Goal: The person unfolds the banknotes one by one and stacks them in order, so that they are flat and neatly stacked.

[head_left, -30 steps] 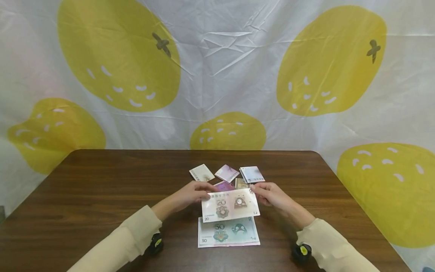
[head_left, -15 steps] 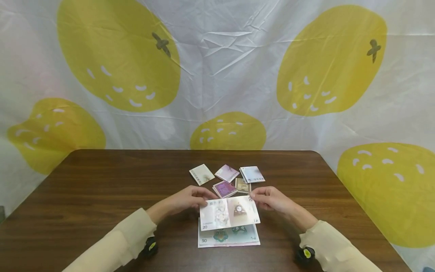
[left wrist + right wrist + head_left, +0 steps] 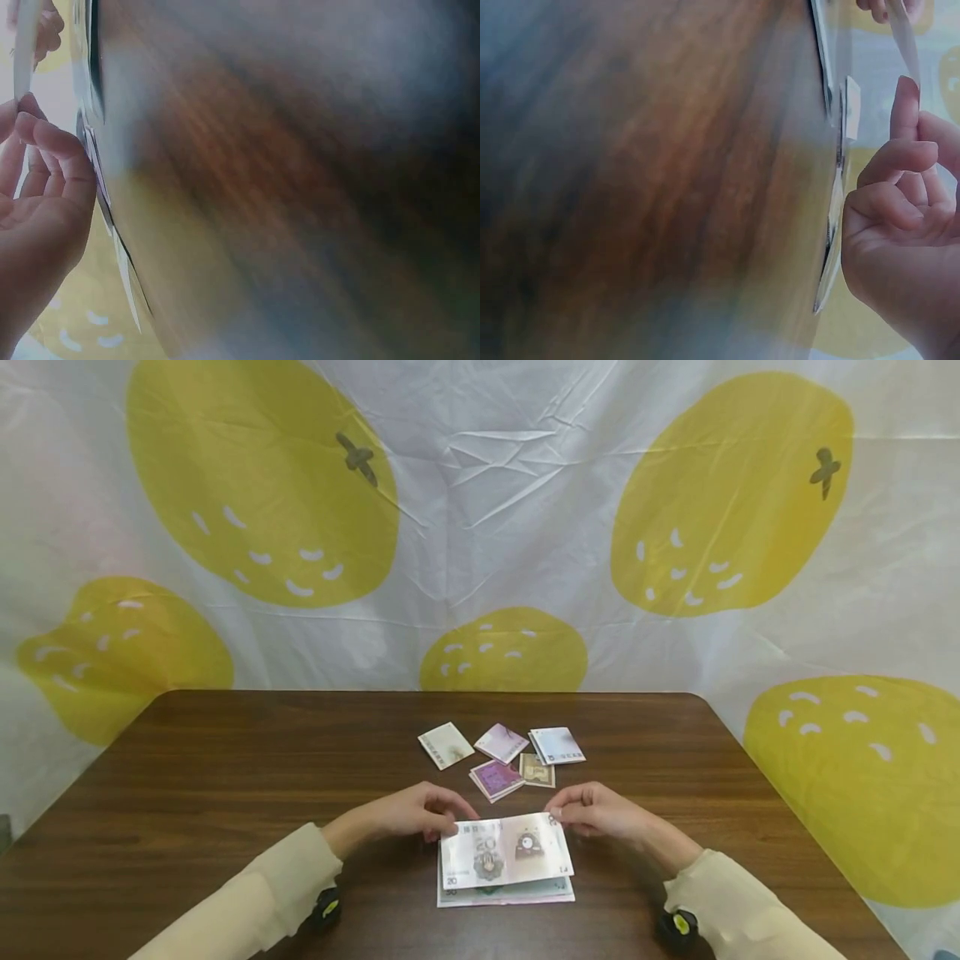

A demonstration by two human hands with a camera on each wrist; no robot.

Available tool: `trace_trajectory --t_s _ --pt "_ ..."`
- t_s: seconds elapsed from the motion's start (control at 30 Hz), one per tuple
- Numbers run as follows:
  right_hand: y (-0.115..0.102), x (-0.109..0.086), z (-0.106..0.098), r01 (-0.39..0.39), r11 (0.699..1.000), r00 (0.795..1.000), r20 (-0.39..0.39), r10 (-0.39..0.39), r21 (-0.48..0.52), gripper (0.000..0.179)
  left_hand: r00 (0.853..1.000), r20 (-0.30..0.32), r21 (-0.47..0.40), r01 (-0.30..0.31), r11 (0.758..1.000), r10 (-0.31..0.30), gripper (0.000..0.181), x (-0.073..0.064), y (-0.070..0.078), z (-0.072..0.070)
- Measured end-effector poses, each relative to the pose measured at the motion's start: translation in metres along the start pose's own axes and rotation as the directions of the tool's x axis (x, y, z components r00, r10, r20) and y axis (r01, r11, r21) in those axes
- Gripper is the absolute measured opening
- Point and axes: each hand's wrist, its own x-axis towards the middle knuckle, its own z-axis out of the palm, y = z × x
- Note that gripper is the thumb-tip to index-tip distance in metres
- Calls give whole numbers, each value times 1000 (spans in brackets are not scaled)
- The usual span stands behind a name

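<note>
A pale play banknote marked 20 [image 3: 498, 856] is held between my two hands, with a crease down its middle. My left hand [image 3: 408, 810] pinches its far left corner between thumb and fingers. At the far right corner, my right hand [image 3: 600, 814] grips it the same way. In both wrist views the note shows edge-on, above the table surface. Beneath it lies a small stack of notes with a green 50 banknote [image 3: 525, 893] on top, mostly covered; a pinkish edge shows under that one.
Beyond the hands lie several folded notes: a cream one [image 3: 446, 746], a lilac one [image 3: 501, 743], a pale blue one [image 3: 558, 746], a purple one [image 3: 497, 778] and a brown one [image 3: 537, 770]. The brown wooden table [image 3: 262, 743] ends at a lemon-patterned curtain [image 3: 510, 527].
Both hands have brought the 20 note toward the body and down over the green note, covering most of it. The purple and brown folded notes have come into full view.
</note>
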Motion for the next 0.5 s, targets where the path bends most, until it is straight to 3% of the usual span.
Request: trace_trajectory --t_s 0.2,0.5 --pt "3 0 2 -48 997 999 -10 47 -60 23 1000 23 58 2 998 -3 28 1 -2 2" --pt "8 3 2 -36 991 999 -15 34 -132 20 1000 11 138 25 990 -26 22 1 0 3"
